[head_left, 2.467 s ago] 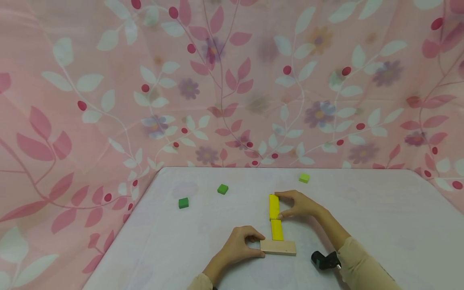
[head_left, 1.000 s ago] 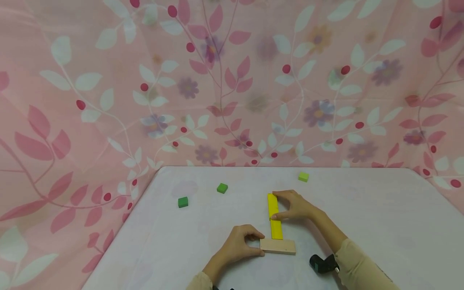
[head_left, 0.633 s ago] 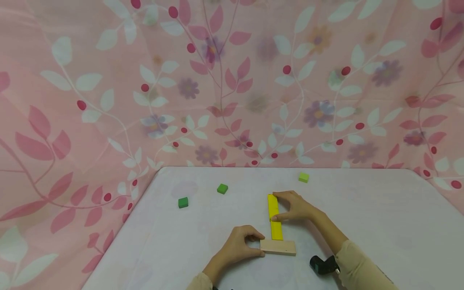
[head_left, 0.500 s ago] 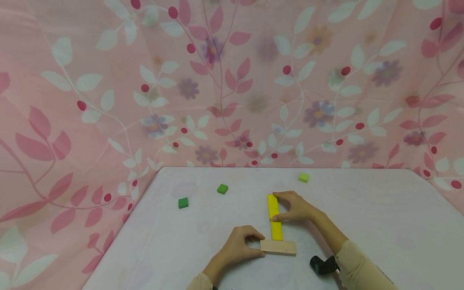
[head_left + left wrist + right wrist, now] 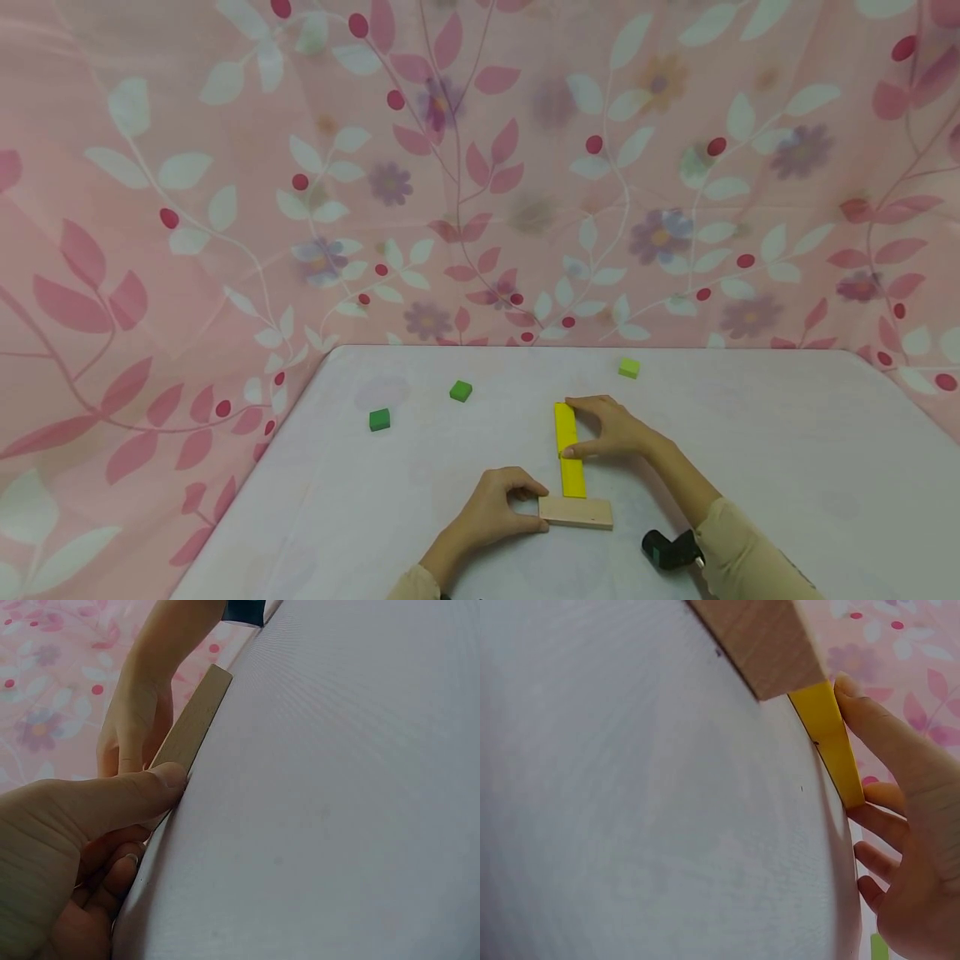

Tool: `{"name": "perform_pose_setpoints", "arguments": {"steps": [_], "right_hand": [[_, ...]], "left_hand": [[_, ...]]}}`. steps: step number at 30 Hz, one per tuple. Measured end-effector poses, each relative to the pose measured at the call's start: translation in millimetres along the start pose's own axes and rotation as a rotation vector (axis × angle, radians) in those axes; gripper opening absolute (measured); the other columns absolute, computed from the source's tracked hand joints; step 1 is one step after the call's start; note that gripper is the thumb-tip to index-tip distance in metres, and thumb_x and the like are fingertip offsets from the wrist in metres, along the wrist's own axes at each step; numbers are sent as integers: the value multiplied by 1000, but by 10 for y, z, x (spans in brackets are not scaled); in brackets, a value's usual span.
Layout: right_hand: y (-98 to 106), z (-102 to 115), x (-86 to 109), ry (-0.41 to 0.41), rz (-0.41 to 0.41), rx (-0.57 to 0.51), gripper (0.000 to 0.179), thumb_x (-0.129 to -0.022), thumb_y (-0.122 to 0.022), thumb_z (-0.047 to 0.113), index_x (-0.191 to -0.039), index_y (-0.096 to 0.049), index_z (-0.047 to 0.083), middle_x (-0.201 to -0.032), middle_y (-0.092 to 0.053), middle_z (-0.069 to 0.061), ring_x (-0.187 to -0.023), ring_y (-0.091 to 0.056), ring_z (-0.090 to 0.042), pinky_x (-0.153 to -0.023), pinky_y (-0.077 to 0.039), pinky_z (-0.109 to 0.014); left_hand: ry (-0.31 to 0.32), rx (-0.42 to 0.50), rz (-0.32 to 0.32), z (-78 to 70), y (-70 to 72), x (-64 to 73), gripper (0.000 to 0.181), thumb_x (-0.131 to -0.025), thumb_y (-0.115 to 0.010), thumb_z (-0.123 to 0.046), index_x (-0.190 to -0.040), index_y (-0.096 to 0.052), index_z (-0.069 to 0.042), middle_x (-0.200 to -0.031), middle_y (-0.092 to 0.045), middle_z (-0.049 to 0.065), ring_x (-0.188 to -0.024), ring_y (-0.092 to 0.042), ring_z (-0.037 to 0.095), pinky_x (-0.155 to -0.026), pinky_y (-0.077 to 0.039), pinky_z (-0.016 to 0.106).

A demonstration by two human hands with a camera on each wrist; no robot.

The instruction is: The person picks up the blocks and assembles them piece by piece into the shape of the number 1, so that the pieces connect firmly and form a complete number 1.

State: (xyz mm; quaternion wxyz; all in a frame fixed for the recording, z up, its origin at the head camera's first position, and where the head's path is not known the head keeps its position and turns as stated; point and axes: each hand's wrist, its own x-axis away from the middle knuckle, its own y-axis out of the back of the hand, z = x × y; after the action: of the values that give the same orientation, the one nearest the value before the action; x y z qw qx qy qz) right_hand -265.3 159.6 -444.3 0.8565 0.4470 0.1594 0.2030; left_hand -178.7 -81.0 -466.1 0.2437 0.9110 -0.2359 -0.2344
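In the head view, a plain wooden block [image 5: 576,512] lies crosswise on the white-covered table. My left hand [image 5: 491,510] pinches its left end, thumb on the near side and fingertips on the far side; the left wrist view shows the thumb against the wooden block [image 5: 196,720]. Two yellow blocks run away from it end to end: the near yellow block [image 5: 573,479] meets the wood, and the far yellow block [image 5: 565,425] continues the line. My right hand [image 5: 618,429] holds the far one, index finger at its far end and thumb by the seam.
A dark green block [image 5: 380,419] and a mid-green block [image 5: 461,391] lie to the back left. Further back, a light green block [image 5: 629,367] sits beyond the right hand. A black device [image 5: 667,550] is at the right sleeve. A floral curtain [image 5: 480,167] hangs behind the table.
Compared with 2.5 s ago, my right thumb has moved left onto the seam and the far yellow block has shifted slightly left. My left hand and the wooden block have stayed put.
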Motion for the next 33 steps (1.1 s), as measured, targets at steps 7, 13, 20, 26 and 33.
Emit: {"name": "perform_pose_setpoints", "arguments": {"steps": [7,13,20,26,33], "right_hand": [[22,-49,-36,-7,-22,-80,77,-70,-68,49,-127,-46,3,-129,-46,-13,-119,-39,-31,-98,-29,-50],[38,-145,-78,-25,-119,-160,61,-77,-65,41,-121,-52,0,-119,-55,-13,-108,-51,-27,-91,-40,-43],[51,-232,-86,-9,-249,-186,43,-81,-63,32,-108,-61,-2,-98,-65,-10,-85,-60,-19,-76,-49,-35],[101,-252,-63,-35,-295,-231,39,-78,-68,26,-103,-63,-3,-93,-66,-11,-81,-61,-20,-75,-50,-35],[139,-332,-44,-12,-344,-250,37,-72,-73,19,-97,-64,-6,-88,-66,-14,-76,-62,-23,-71,-51,-36]], "left_hand": [[-7,0,-5,14,-3,7,32,-64,-78,-21,-92,-68,-10,-85,-63,-9,-76,-54,2,-68,-47,17],[-4,4,-4,21,-5,8,32,-64,-79,-22,-92,-68,-10,-85,-63,-9,-76,-54,2,-68,-47,17],[9,13,-3,14,-3,4,33,-64,-79,-21,-92,-68,-10,-85,-64,-8,-76,-54,2,-68,-47,17],[18,17,-4,4,-1,5,33,-63,-79,-21,-92,-68,-10,-85,-64,-8,-76,-54,2,-68,-47,18],[9,21,-6,1,0,2,32,-64,-79,-21,-92,-68,-10,-85,-64,-8,-76,-55,3,-68,-47,18]]}}
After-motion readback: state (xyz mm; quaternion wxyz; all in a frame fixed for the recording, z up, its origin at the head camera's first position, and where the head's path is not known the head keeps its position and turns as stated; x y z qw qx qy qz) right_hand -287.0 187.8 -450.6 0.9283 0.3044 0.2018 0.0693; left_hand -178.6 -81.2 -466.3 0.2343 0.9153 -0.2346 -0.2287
